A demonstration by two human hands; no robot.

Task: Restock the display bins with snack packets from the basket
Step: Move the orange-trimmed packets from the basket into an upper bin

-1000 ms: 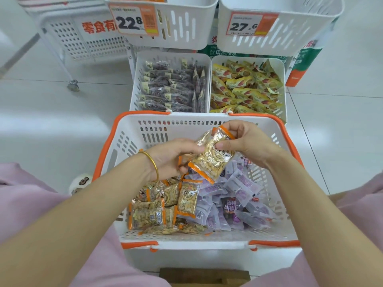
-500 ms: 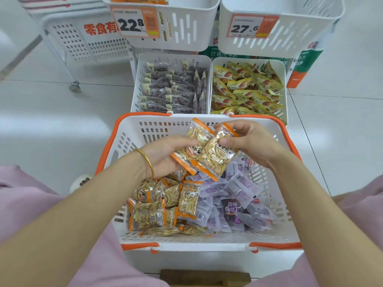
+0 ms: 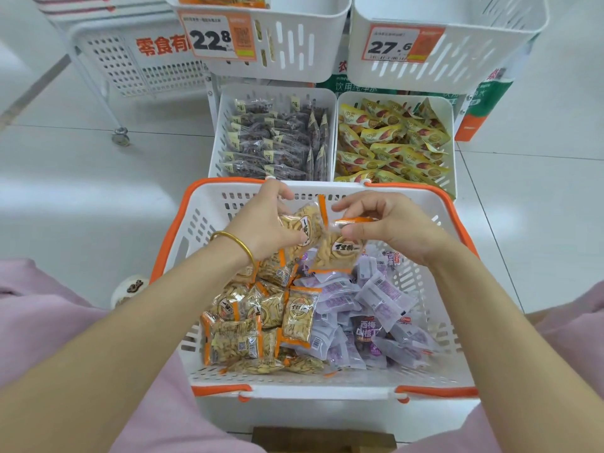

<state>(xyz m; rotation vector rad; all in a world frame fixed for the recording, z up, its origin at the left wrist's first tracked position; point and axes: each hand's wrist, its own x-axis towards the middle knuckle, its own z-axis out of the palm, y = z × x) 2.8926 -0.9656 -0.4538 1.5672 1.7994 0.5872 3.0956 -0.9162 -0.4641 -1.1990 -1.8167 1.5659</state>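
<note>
Fingers of the left hand curl round one orange-edged snack packet, while the right hand pinches a second packet by its top seam. Both are mid-frame, above the basket of packets. The display bins stand just beyond, higher in the frame.

The paper price tag on the top left white plastic bin says 22.8. The tag on the top right white bin says 27.6. Red signs 零食有 are on the white holed rack. A dark purple packet says 西梅.
</note>
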